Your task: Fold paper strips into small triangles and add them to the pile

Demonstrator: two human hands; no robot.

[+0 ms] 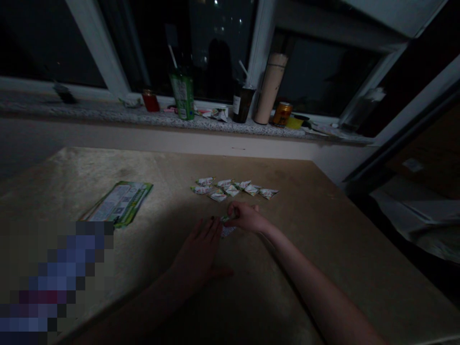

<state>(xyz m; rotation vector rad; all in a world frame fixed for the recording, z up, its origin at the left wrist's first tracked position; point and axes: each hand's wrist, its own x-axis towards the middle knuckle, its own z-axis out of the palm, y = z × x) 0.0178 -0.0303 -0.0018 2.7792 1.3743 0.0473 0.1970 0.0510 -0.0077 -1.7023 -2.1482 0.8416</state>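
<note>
A small green-and-white wrapper [228,232] lies on the table between my hands. My right hand [246,216] has its fingers curled in a pinch at the upper edge of this wrapper. My left hand [201,249] rests flat on the table, its fingers stretched out and the fingertips at the wrapper's left side. Just beyond my hands, several similar wrappers, folded small with pointed corners, sit in two loose rows; one folded wrapper [269,193] is at the right end. The dim light hides the finer print.
A green flat package [124,203] lies on the table [323,230] to the left. Behind the table, a granite windowsill [212,125] bears a green cup [183,93], a dark drink cup [243,103], a pink thermos [271,88] and an orange can [282,114]. The lower left is pixelated.
</note>
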